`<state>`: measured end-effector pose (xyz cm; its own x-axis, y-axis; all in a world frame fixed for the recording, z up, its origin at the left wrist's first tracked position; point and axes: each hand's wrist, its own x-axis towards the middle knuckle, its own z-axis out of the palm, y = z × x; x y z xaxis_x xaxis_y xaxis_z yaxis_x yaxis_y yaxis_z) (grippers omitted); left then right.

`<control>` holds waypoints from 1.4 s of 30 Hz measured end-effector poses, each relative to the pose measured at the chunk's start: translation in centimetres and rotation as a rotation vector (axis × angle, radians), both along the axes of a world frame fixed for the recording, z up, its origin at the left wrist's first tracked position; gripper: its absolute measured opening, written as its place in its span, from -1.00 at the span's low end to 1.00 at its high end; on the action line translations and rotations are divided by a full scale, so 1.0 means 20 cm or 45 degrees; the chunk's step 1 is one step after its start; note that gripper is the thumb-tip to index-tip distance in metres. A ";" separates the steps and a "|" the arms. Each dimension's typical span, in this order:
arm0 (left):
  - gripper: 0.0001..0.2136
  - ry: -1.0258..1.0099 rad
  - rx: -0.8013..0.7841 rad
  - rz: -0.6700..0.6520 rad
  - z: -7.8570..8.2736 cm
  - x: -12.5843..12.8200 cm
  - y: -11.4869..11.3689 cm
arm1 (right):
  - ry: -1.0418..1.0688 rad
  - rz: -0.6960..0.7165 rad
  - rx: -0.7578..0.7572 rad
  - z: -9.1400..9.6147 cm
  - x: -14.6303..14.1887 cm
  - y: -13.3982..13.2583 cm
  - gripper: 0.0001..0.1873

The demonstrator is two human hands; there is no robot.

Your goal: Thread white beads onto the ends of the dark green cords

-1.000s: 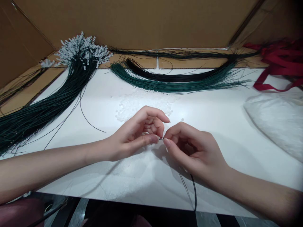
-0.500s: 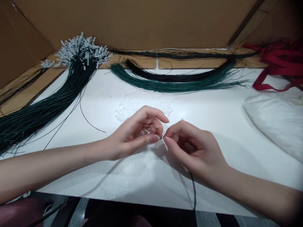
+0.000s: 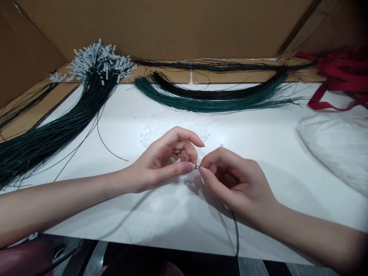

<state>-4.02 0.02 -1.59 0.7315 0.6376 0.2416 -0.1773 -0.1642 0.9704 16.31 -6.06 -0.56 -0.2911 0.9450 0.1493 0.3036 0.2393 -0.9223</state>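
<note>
My left hand [image 3: 163, 163] and my right hand [image 3: 234, 184] meet fingertip to fingertip over the white table [image 3: 273, 153]. My right hand pinches the end of a thin dark cord [image 3: 235, 234] that trails under the wrist and off the table's near edge. My left hand's thumb and curled fingers are pinched at the cord's tip on something too small to make out. A scatter of small clear beads [image 3: 172, 124] lies just beyond my hands.
A thick bundle of dark green cords with white bead ends [image 3: 94, 65] fans across the left. More green and black cords [image 3: 218, 97] lie along the back. Red ribbon [image 3: 339, 76] sits at far right, a clear plastic bag [image 3: 336, 147] below it. Cardboard walls surround the table.
Nearly nothing: my left hand's fingers have lifted and opened slightly while both hands stay pinched together at the cord's tip.
</note>
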 end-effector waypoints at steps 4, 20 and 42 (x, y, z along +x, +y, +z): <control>-0.68 0.009 0.003 0.004 0.00 0.00 0.00 | -0.004 -0.014 0.008 0.00 0.00 0.00 -0.86; -0.66 0.001 0.004 0.011 0.00 0.00 0.01 | -0.006 -0.017 -0.018 0.00 0.00 -0.01 -0.87; -0.69 0.006 0.213 0.130 0.01 0.01 0.00 | -0.011 0.018 -0.041 -0.01 0.01 -0.01 -0.88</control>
<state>-3.79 0.03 -1.45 0.6662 0.6599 0.3473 -0.1471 -0.3403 0.9288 16.49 -6.21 -0.71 -0.3055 0.9450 0.1164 0.3081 0.2138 -0.9270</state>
